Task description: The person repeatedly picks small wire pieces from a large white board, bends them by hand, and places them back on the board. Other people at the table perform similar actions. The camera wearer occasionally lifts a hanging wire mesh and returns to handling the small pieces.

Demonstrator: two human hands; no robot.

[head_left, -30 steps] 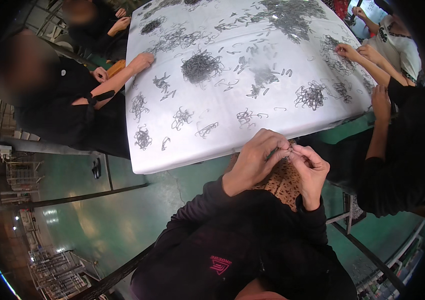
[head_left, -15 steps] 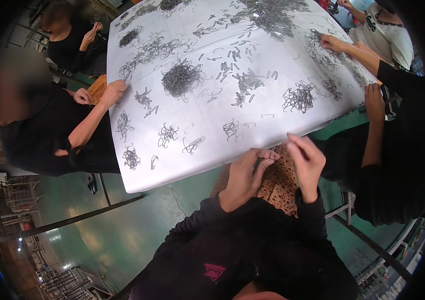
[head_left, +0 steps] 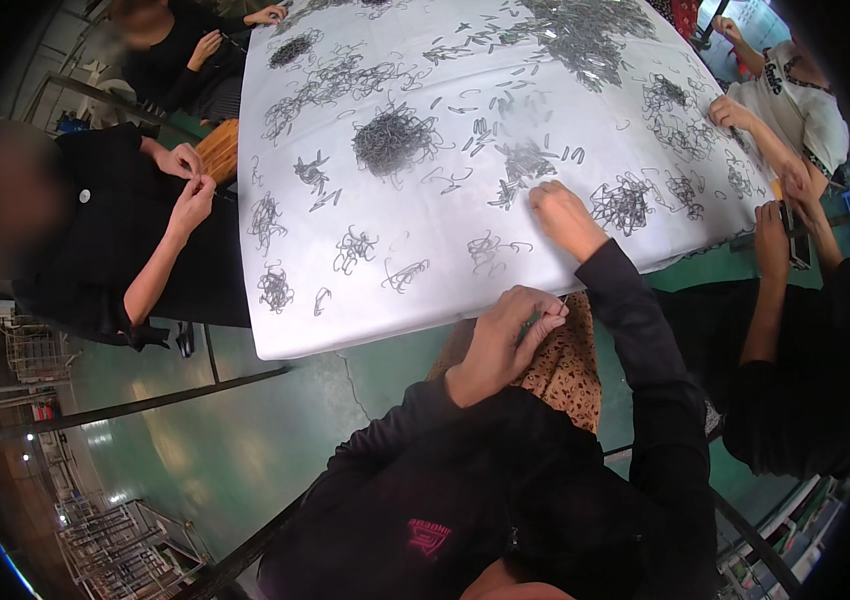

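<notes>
My left hand [head_left: 512, 342] is closed in a pinch just off the near edge of the white-covered table [head_left: 345, 325], thumb against forefinger. Something thin and dark seems to stick out at its fingertips, too small to name. My right arm reaches over the table, and my right hand [head_left: 567, 222] has its fingers curled together at a loose pile of short grey metal pieces [head_left: 527, 160]. Whatever its fingertips hold is hidden. Between my hands and the left side lie small groups of bent wire hooks [head_left: 490, 252].
A dense heap of wire hooks [head_left: 390, 140] sits mid-table, and a large spread of metal pieces [head_left: 585, 45] lies at the far side. Co-workers stand or sit at both sides; one co-worker's hands [head_left: 190, 190] meet by the left edge. Metal bars [head_left: 145, 410] run below the table.
My right hand has gone from beside my left hand forward over the table to the metal pieces. My left hand stays pinched. The left co-worker's hands have come together off the table.
</notes>
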